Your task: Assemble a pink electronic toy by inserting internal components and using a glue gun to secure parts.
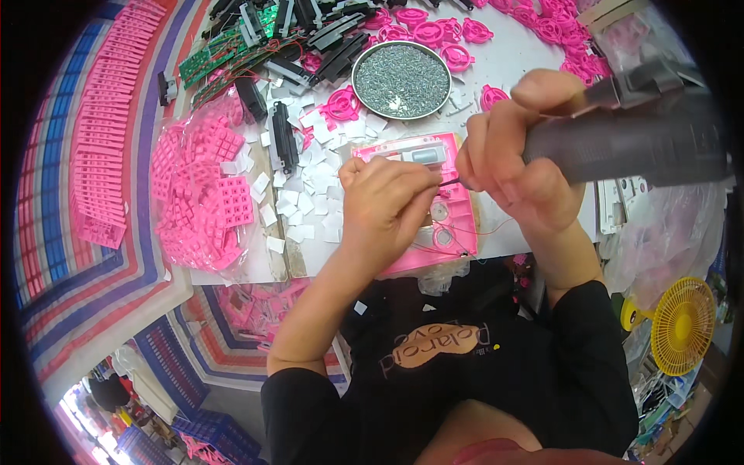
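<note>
Head view: right grip (535, 190) is clasping a screwdriver (643, 139)
Left grip (386, 198) is pressing together by the bit (451, 183) over a pink case (459, 213).

Frame centre: left hand (387, 203) hides part of pink casing (418, 257) and tip of dark tool (632, 142). Upper centre: metal pieces (399, 76) too small to identify.

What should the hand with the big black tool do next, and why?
Perhaps press the black tool gently toward the pink case: the right hand holds it, and its thin tip is close beside the left hand.
</note>
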Tool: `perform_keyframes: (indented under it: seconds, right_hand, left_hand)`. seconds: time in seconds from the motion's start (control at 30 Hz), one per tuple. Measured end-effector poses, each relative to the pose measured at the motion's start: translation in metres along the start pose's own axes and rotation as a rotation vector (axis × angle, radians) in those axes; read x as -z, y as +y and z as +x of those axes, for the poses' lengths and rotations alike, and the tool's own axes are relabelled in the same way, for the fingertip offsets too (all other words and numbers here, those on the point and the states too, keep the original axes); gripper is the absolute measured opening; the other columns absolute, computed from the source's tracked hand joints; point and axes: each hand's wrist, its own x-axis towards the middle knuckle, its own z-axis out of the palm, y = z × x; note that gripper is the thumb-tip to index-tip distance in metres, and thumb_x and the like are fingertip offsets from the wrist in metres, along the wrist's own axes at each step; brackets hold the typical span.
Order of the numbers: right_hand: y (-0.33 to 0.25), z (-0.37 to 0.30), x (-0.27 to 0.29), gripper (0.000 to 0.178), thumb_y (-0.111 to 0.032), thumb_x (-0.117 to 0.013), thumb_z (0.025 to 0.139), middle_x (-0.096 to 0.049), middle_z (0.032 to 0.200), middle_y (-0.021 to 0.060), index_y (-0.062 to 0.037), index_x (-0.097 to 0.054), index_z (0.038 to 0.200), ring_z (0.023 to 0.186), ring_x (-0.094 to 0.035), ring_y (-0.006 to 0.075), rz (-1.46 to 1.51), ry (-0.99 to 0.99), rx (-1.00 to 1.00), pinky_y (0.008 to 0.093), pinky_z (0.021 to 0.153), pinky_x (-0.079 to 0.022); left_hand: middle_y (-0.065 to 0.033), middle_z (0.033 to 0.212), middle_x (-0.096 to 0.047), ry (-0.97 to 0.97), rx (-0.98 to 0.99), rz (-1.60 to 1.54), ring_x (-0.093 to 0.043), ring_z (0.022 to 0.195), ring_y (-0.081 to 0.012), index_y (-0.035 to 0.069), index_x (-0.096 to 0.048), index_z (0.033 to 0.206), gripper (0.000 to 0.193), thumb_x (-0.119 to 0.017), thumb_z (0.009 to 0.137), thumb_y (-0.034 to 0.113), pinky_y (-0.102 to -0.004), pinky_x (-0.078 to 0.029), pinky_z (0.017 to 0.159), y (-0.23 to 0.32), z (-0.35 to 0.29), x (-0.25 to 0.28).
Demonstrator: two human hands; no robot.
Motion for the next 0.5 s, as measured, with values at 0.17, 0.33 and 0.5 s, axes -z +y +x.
perform_keyframes:
  seconds: [0.17,0.33,0.5]
  right_hand:
    - [0.006,-0.003,-0.003,0.049,-0.024,-0.075,0.093,-0.048,0.063,-0.0004,-0.0087,-0.044,0.128,0.055,-0.046,0.0116,-0.030,-0.051,0.025,0.0276,0.049,-0.041]
    - [0.018,-0.006,0.002,0.043,-0.019,-0.073,0.093,-0.048,0.062,0.0015,-0.0069,-0.044,0.123,0.053,-0.045,0.0121,-0.156,-0.067,0.119,0.0286,0.049,-0.040]
    - [0.042,0.010,0.022,0.028,0.000,-0.062,0.092,-0.052,0.066,0.0055,-0.0028,-0.049,0.117,0.052,-0.047,0.0127,-0.341,0.147,0.036,0.0300,0.051,-0.043]
  left_hand:
    - [0.0024,0.089,-0.070,-0.005,0.004,-0.018,-0.060,0.081,-0.0167,0.015,-0.069,0.093,0.016,-0.077,0.079,0.009,-0.0374,-0.032,0.082,0.003,-0.004,-0.002]
    - [0.0032,0.098,-0.071,0.025,-0.080,0.226,-0.061,0.087,-0.0165,0.015,-0.070,0.095,0.018,-0.078,0.079,0.015,-0.0450,-0.031,0.091,0.005,-0.005,-0.006]
    - [0.0066,0.107,-0.071,-0.077,0.014,0.544,-0.058,0.102,-0.0175,0.017,-0.072,0.103,0.024,-0.077,0.080,0.022,-0.0543,-0.026,0.100,-0.004,0.012,-0.005]
